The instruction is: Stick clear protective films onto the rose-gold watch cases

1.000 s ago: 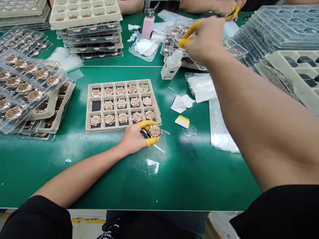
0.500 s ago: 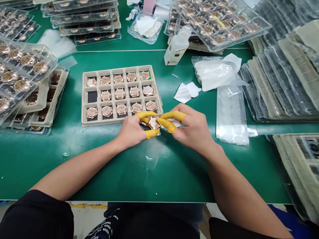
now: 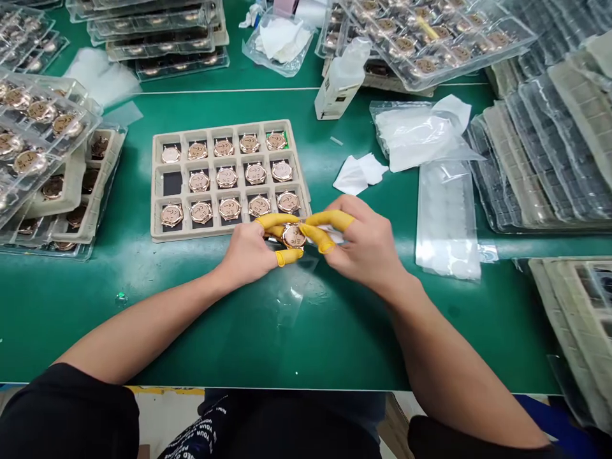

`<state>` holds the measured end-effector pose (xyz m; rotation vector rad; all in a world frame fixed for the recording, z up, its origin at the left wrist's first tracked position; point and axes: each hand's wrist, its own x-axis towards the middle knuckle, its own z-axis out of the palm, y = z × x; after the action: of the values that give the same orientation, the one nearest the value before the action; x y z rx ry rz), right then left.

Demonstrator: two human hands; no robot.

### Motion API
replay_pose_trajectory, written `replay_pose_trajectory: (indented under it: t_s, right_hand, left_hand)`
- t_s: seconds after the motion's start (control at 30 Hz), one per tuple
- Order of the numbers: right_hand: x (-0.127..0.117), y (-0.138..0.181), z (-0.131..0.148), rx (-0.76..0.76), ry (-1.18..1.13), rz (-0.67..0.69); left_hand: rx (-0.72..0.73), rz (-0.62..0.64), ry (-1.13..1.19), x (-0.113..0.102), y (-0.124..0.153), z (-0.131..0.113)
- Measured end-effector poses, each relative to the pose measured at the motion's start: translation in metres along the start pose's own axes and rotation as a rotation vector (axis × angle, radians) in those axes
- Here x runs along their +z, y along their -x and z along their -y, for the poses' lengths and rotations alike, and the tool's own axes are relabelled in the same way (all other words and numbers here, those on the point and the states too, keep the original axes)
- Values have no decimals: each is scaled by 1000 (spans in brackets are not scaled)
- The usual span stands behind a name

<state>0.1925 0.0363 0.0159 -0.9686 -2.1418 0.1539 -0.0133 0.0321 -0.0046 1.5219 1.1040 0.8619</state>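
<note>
your left hand [image 3: 246, 252] has its grip closed on a watch [image 3: 293, 236], back up, pinched between yellow-covered thumb and fingers. the watch sits just off the near right corner of the tray [image 3: 191, 235], above the desk [image 3: 215, 344]. your right hand [image 3: 366, 242] has its grip nearly closed, covered fingertips at the watch's right edge; i cannot tell whether they hold anything. beyond that hand lie tissues [image 3: 358, 174], with a bottle [image 3: 340, 80] farther back.
</note>
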Motion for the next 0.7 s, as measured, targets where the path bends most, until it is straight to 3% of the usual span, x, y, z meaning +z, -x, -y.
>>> replay_pose_trajectory:
  t_s: [0.33, 0.57, 0.7]
  right_hand:
    - [4, 4, 1, 29, -79, 13]
    - [4, 1, 1, 139, -65, 61]
    - [7, 0, 4, 151, -41, 4]
  left_hand:
    - [-5, 1, -8, 2, 1, 0]
    - [-12, -8, 27, 3, 1, 4]
    - [-17, -46, 45, 3, 1, 5]
